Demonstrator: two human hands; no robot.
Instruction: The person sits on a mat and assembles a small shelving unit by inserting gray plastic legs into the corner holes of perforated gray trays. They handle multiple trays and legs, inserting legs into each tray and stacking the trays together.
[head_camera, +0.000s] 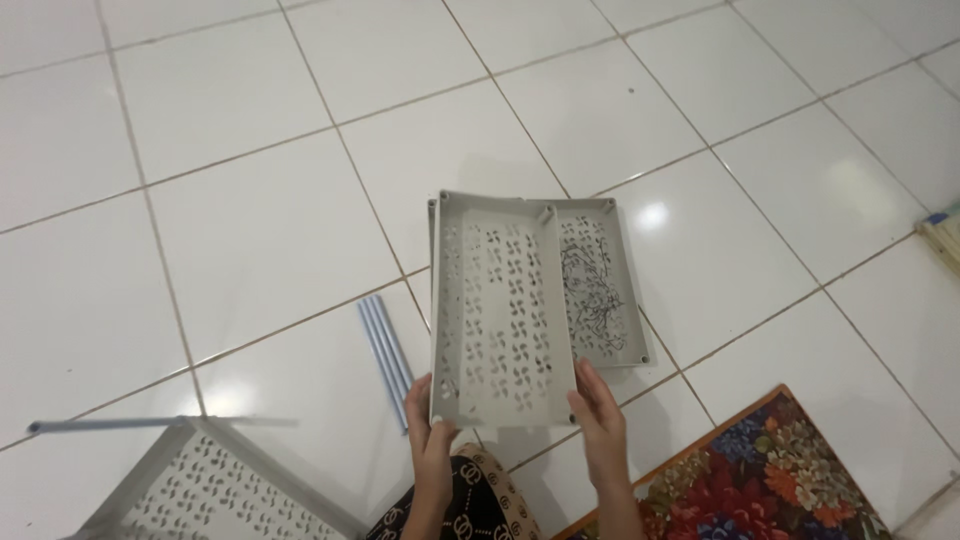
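A: Where's the tray (500, 310) now?

B: Held up over the tiled floor (230, 200), near edge gripped at both corners. The left hand (432, 425) is clamped on the left corner, the right hand (598, 420) on the right one. It's grey, perforated, rimmed, with nothing in it.

A: And under it?

B: A second tray (605, 290) of the same kind, offset to the right, partly covered. It also looks empty, apart from its cut-out pattern.

A: Which step, do you think?

B: I'd judge it's lifting one tray off the stack. Moving it calls for a level, two-handed carry.

A: Anything around?

B: Blue rods (383, 355) lying just left, a third tray (200, 485) with a rod at the lower left, a floral rug (760, 480) at right.
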